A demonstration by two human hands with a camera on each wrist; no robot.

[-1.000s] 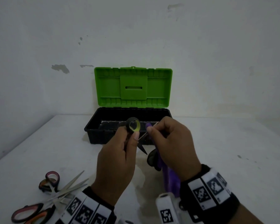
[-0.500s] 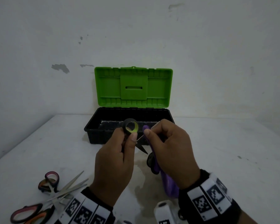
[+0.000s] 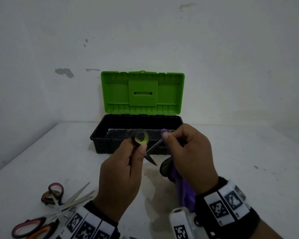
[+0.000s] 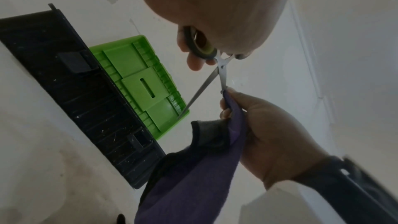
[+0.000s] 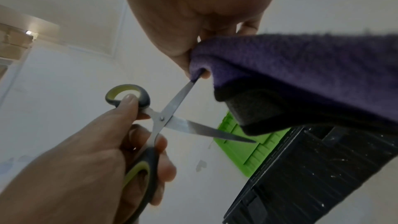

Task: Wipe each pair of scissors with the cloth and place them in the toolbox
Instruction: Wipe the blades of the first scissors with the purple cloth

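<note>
Since the frame a second ago, both hands have stayed almost in the same place above the table; only the right hand [image 3: 188,157] with the cloth [image 3: 185,192] has shifted slightly outward along the blade. The left hand [image 3: 123,180] grips the green-and-black scissors [image 5: 163,118] by the handles, with the fingers curled round the lower handle and the thumb laid on the upper loop. The blades stand open, crossed like an X. The right hand pinches the purple cloth round the tip of the upper blade, thumb and fingers closed on it, and the rest of the cloth hangs down under the wrist. The other blade points free toward the toolbox. The toolbox [image 3: 136,133] stands just behind the hands near the wall, its green lid [image 3: 141,94] upright and open, the black tray dark inside. At the near left of the white table [image 3: 248,161] lie more scissors [image 3: 59,204] in a loose heap, with pink and orange handles, some blades crossing.
</note>
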